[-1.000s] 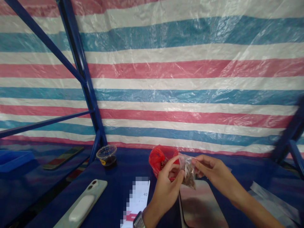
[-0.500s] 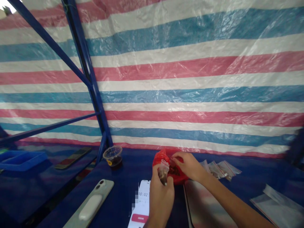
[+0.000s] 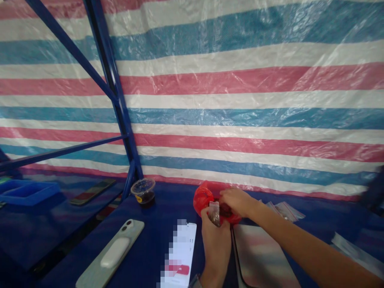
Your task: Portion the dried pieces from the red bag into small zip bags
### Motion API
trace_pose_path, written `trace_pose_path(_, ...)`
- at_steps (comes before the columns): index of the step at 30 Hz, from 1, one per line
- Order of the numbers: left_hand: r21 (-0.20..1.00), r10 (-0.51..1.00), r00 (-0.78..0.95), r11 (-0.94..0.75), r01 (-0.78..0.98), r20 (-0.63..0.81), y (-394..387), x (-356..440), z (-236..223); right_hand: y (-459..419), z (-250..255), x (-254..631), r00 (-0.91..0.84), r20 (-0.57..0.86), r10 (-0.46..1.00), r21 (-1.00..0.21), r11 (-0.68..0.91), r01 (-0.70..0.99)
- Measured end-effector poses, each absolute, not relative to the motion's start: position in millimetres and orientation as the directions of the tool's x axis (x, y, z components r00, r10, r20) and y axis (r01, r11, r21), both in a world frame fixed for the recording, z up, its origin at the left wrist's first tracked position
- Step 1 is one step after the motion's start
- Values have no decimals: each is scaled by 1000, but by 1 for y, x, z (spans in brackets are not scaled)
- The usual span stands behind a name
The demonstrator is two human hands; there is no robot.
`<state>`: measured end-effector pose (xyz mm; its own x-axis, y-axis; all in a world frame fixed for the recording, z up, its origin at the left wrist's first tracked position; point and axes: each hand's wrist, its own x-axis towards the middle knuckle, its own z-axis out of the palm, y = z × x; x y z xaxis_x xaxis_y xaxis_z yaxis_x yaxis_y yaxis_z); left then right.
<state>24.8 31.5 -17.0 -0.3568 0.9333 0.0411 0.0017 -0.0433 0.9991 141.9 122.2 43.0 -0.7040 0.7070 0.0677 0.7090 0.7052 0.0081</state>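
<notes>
My left hand [image 3: 215, 246] stands upright and is shut on a small clear zip bag [image 3: 214, 213], which has brown material inside. Just to its right, my right hand [image 3: 237, 202] rests at the mouth of a red plastic bag [image 3: 203, 199], fingers curled down over dark brown contents [image 3: 225, 210]. Whether those fingers pinch anything is hidden. The two hands are close together, and the zip bag stands against the red bag's front.
On the blue table lie a phone in a grey case [image 3: 111, 254], a lit phone [image 3: 181, 256], a glossy flat panel [image 3: 261, 256], several small zip bags [image 3: 285, 211] and a plastic cup with dark contents [image 3: 143, 191]. A blue tray [image 3: 28, 192] sits left, beyond a blue metal frame [image 3: 120, 112].
My right hand stays at the red bag's mouth and has shifted slightly down. My left hand holds the zip bag a little lower, against the red bag. The view has tilted slightly.
</notes>
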Motion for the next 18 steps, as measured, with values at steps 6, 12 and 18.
trace_pose_path(6,995,897,-432,-100,5,92,38,33,-17,111,51,140,-696,-67,714,81,700,710)
trace_pose_path(12,984,848,-505,-177,20,162,46,31,-23,105,48,150,-569,-58,821,80,571,817)
trace_pose_path(18,976,824,-533,-217,17,193,53,25,-23,112,36,152,-454,33,890,-2,454,891)
